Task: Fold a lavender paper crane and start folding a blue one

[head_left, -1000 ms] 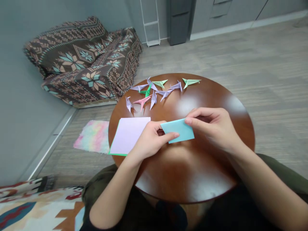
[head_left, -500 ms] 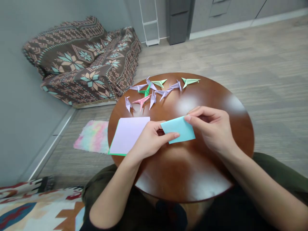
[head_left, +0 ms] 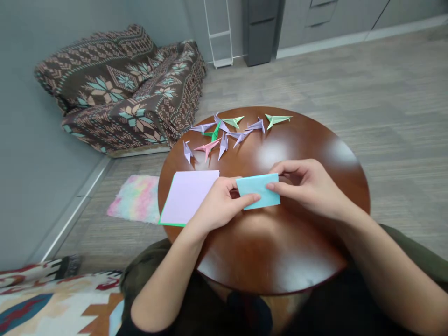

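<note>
A folded piece of light blue paper (head_left: 259, 190) is held above the round wooden table between both hands. My left hand (head_left: 226, 201) grips its left side, thumb on the front face and fingers behind. At the paper's right edge my right hand (head_left: 306, 189) pinches it, the thumb on the front and the other fingers mostly hidden behind. Left of my left hand lies a stack of square paper (head_left: 191, 196), lilac on top with green showing beneath. Beyond the hands sit several folded paper cranes, among them a pink crane (head_left: 207, 148) and a green crane (head_left: 214, 133).
The glossy brown table (head_left: 252, 261) has a rounded edge close to my legs. A light green crane (head_left: 277, 120) stands at its far side. Past it are a sofa with a patterned cover (head_left: 133, 93), a fluffy pastel rug (head_left: 135, 198) and a white rack (head_left: 220, 37).
My right hand has shifted from the paper's top edge down to its right side, its thumb now lower on the front. The paper has turned slightly to lie more level.
</note>
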Demonstrator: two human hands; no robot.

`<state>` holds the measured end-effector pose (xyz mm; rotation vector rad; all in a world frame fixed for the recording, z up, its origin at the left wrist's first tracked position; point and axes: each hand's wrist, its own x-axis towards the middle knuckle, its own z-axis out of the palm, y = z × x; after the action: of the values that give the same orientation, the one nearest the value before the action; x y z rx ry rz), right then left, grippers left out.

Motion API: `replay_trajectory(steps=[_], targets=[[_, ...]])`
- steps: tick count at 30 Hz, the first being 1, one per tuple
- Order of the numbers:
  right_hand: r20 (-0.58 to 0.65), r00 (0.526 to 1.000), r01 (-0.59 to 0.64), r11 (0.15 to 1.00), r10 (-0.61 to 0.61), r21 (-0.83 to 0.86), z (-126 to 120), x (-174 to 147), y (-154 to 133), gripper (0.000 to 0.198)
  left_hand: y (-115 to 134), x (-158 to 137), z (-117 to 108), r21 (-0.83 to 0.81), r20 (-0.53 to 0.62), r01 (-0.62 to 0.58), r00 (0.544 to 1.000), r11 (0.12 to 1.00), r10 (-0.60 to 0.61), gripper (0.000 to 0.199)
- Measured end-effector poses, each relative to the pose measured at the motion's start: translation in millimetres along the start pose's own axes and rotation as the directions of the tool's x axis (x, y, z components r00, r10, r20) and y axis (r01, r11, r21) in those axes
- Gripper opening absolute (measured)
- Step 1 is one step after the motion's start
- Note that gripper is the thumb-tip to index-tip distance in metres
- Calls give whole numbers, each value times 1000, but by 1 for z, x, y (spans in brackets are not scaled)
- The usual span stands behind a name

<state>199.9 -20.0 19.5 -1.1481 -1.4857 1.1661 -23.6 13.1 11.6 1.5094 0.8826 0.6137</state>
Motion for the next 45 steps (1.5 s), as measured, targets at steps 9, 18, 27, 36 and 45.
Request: replay_trajectory(steps=[9,18,27,36,45], targets=[[75,996,-45,991,55,-127,8,-2,1,7,1,0,-2,50,-80,-76,994,996,80,21],[86,990,-98,985,111,-141,17,-4,-1,10,5,-1,2,100,-59,-90,994,991,96,25],[75,995,-48,981,63,-189,4,-3,5,8,2,0,-5,56,-90,-46,995,997,51,24],[57,995,-65,981,77,-183,-15,-4,1,8,2,2,-9,24,-160,-50,986,998,53,32],[-134,990,51,997,-42,58,3,0,2,19,-6,3,-8,-226,-146,-45,989,973,12,33]])
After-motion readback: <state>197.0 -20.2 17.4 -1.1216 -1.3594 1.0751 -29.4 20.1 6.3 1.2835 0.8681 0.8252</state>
